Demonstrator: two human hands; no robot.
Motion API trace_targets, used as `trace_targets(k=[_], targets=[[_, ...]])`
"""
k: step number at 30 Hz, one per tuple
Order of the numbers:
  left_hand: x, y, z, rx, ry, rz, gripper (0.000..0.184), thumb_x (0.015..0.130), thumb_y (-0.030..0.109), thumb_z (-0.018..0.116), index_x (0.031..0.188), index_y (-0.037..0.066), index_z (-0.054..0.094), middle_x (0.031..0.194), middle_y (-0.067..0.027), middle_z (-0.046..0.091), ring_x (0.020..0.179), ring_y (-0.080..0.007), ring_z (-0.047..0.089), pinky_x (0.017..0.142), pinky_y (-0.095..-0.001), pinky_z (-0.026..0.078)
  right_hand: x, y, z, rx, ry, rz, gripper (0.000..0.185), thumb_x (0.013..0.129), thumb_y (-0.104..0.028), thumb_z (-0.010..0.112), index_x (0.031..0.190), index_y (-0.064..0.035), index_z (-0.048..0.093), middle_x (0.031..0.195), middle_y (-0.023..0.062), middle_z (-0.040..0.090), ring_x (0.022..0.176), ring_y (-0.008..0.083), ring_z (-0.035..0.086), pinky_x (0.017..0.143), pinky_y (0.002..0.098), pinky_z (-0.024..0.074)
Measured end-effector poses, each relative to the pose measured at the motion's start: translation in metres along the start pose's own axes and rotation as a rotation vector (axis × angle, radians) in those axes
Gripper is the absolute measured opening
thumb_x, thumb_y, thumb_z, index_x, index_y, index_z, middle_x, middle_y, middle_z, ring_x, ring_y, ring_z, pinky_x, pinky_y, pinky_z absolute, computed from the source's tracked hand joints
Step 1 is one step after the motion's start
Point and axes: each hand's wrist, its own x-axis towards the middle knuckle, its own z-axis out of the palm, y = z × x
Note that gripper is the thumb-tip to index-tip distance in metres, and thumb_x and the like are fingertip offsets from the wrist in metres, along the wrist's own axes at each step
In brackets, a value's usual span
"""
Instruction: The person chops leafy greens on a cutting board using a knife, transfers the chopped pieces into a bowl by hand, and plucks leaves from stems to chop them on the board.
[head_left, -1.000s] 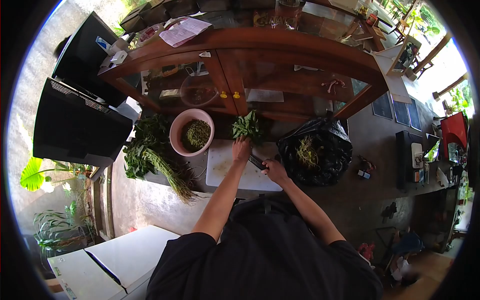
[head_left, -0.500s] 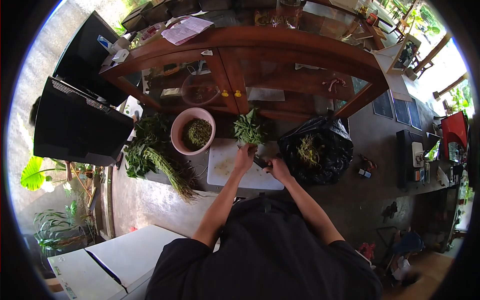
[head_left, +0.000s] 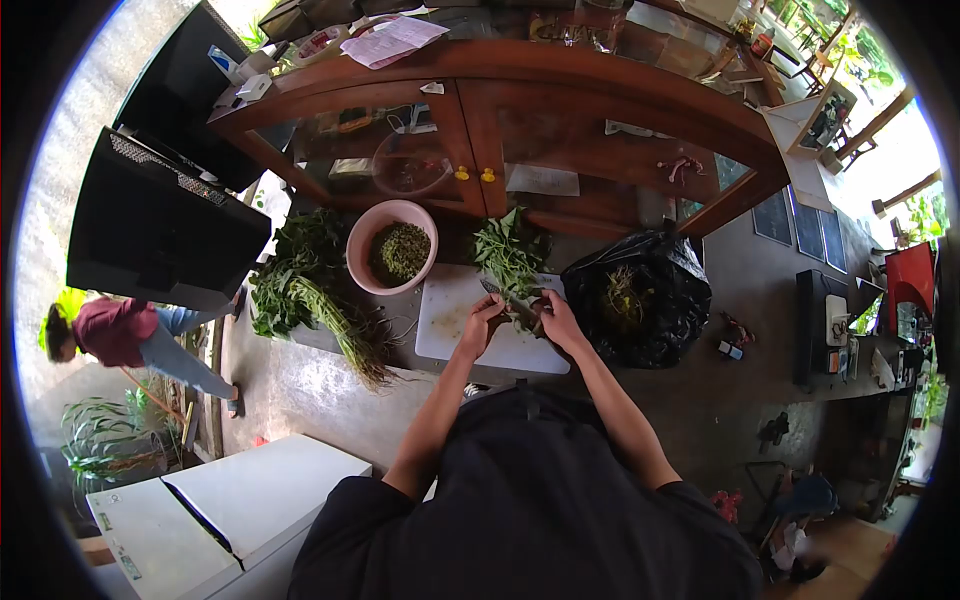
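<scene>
Over the white cutting board (head_left: 447,330), my left hand (head_left: 482,322) and my right hand (head_left: 558,318) are closed on a bunch of leafy greens (head_left: 508,252). Its leaves spread beyond the board's far edge, and the lower part hangs between my hands. A small dark blade-like shape shows at my left fingertips; I cannot tell which hand holds it. Left of the board stands a pink bowl (head_left: 356,262) of chopped greens (head_left: 402,250). Farther left lies a large bundle of leafy stems (head_left: 330,310) with roots. On the right sits a black plastic bag (head_left: 675,320) with yellowish trimmings (head_left: 626,292).
A wooden glass-door cabinet (head_left: 620,85) rises behind the board. Dark monitor-like panels (head_left: 165,220) stand at left, and a white refrigerator (head_left: 250,500) is at lower left. A person (head_left: 125,335) walks at far left. A small bottle (head_left: 732,350) lies right of the bag.
My right hand has moved up and right, onto the greens; the dark knife it held is no longer clear. The greens now reach down between my hands. A person has appeared at left.
</scene>
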Motion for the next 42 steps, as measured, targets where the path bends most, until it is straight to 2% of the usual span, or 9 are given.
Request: trace_targets(k=[4, 6, 9, 15, 22, 28, 30, 37, 42], targets=[[0.003, -0.001, -0.007, -0.076, -0.065, 0.028, 0.007, 0.090, 0.012, 0.062, 0.089, 0.009, 0.055, 0.089, -0.0022, 0.057, 0.092, -0.0168, 0.056, 0.084, -0.0320, 0.043, -0.004, -0.023, 0.002, 0.134, -0.070, 0.168, 0.037, 0.095, -0.011, 0.052, 0.131, -0.0035, 0.047, 0.117, 0.0141, 0.063, 0.096, 0.0278, 0.066, 0.081, 0.0389, 0.0528], [0.005, 0.001, -0.012, -0.098, -0.056, -0.058, 0.008, 0.088, 0.013, 0.061, 0.091, 0.007, 0.055, 0.090, -0.0035, 0.057, 0.089, -0.0177, 0.055, 0.083, -0.0328, 0.043, -0.006, -0.037, 0.002, 0.675, -0.147, 0.374, 0.030, 0.099, -0.014, 0.051, 0.128, -0.0042, 0.050, 0.113, 0.0105, 0.063, 0.096, 0.0225, 0.066, 0.077, 0.0366, 0.0562], [0.009, -0.003, -0.014, -0.151, -0.090, -0.031, 0.012, 0.088, 0.016, 0.059, 0.096, 0.006, 0.056, 0.092, -0.0060, 0.059, 0.091, -0.0188, 0.057, 0.085, -0.0333, 0.044, -0.007, -0.050, -0.003, 1.025, -0.261, 0.389, 0.034, 0.100, -0.019, 0.055, 0.131, -0.0070, 0.048, 0.106, 0.0061, 0.064, 0.091, 0.0176, 0.066, 0.075, 0.0364, 0.0575], [0.013, 0.005, -0.012, -0.035, -0.086, -0.056, 0.013, 0.091, 0.016, 0.056, 0.101, 0.007, 0.058, 0.099, -0.0069, 0.063, 0.093, -0.0190, 0.060, 0.081, -0.0350, 0.050, -0.002, -0.059, -0.002, 0.698, -0.113, 0.220, 0.028, 0.096, -0.016, 0.063, 0.120, -0.0032, 0.057, 0.102, 0.0038, 0.063, 0.088, 0.0157, 0.065, 0.075, 0.0329, 0.0572], [0.022, 0.005, -0.006, 0.049, 0.013, 0.031, 0.009, 0.095, 0.019, 0.057, 0.099, 0.011, 0.057, 0.090, -0.0018, 0.059, 0.086, -0.0163, 0.060, 0.076, -0.0336, 0.052, 0.003, -0.049, -0.018, 0.739, -0.037, 0.229, 0.024, 0.096, -0.015, 0.062, 0.116, -0.0025, 0.058, 0.098, 0.0044, 0.062, 0.087, 0.0152, 0.065, 0.075, 0.0323, 0.0573], [0.037, -0.005, -0.010, 0.285, 0.253, 0.136, 0.009, 0.099, 0.017, 0.057, 0.100, 0.009, 0.058, 0.087, 0.0009, 0.057, 0.083, -0.0113, 0.058, 0.076, -0.0308, 0.052, -0.001, -0.041, -0.022, 0.788, -0.009, 0.207, 0.023, 0.099, -0.014, 0.057, 0.120, -0.0048, 0.054, 0.099, 0.0042, 0.060, 0.091, 0.0159, 0.064, 0.077, 0.0332, 0.0566], [0.039, -0.005, -0.008, 0.688, 0.342, 0.207, 0.012, 0.098, 0.017, 0.059, 0.103, 0.006, 0.061, 0.085, 0.0011, 0.059, 0.079, -0.0078, 0.055, 0.072, -0.0263, 0.048, -0.003, -0.040, -0.024, 0.830, -0.021, 0.182, 0.024, 0.100, -0.012, 0.054, 0.122, -0.0050, 0.052, 0.102, 0.0049, 0.060, 0.092, 0.0162, 0.063, 0.078, 0.0343, 0.0562], [0.054, 0.005, 0.020, 0.635, 0.348, 0.250, 0.017, 0.097, 0.018, 0.061, 0.104, 0.003, 0.065, 0.090, -0.0025, 0.065, 0.082, -0.0087, 0.060, 0.074, -0.0253, 0.048, -0.005, -0.047, -0.029, 0.831, -0.053, 0.171, 0.022, 0.100, -0.010, 0.052, 0.121, -0.0035, 0.053, 0.102, 0.0071, 0.061, 0.093, 0.0180, 0.063, 0.079, 0.0362, 0.0569], [0.051, 0.008, 0.033, 0.793, 0.140, 0.274, 0.030, 0.100, 0.024, 0.056, 0.121, 0.003, 0.063, 0.107, -0.0062, 0.068, 0.100, -0.0153, 0.060, 0.089, -0.0288, 0.046, -0.003, -0.046, -0.031, 0.920, -0.073, 0.134, 0.024, 0.101, -0.010, 0.048, 0.123, -0.0028, 0.055, 0.103, 0.0077, 0.062, 0.088, 0.0185, 0.063, 0.078, 0.0373, 0.0558]])
